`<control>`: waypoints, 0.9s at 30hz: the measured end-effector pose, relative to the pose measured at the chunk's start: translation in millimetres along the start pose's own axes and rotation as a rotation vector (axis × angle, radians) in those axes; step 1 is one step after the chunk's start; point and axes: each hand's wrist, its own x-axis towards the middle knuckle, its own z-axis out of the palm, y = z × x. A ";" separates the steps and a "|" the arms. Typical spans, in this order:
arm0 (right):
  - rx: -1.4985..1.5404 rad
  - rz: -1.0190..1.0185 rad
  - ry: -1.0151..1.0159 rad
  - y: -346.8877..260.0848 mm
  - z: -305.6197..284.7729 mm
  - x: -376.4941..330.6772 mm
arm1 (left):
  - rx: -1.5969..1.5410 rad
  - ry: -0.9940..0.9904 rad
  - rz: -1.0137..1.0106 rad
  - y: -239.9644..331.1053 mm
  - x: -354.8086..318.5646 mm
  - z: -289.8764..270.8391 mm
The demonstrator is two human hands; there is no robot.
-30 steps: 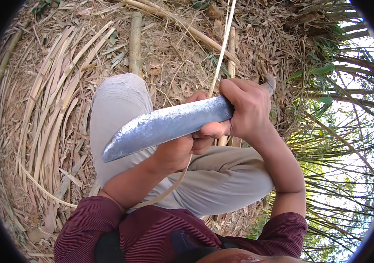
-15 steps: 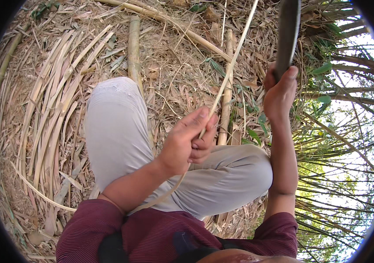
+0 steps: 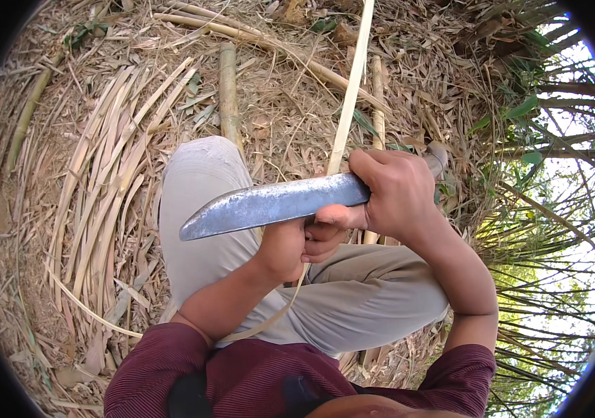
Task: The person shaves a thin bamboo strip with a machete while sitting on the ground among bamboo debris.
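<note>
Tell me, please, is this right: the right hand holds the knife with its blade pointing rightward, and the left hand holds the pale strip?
One detail is wrong: in the head view, the knife points leftward, not rightward. The rest is right: the right hand holds it, and the left hand holds the pale strip.

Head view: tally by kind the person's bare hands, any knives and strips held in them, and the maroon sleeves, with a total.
Bare hands, left hand and right hand: 2
Broad grey metal knife, in the right hand: 1
Long, flat, pale bamboo strip, in the left hand: 1
Striped maroon sleeves: 2
Total: 6
</note>
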 end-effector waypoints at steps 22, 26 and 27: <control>0.551 0.800 0.377 66.3 -10.4 -14.4 | 0.074 -0.093 0.045 7.6 -3.1 2.9; 0.268 0.358 0.067 33.1 -17.5 -3.3 | -0.127 -0.172 -0.056 12.6 -13.6 9.3; 0.195 0.275 0.009 24.9 -17.8 -4.4 | -0.100 -0.143 -0.045 14.0 -13.5 8.6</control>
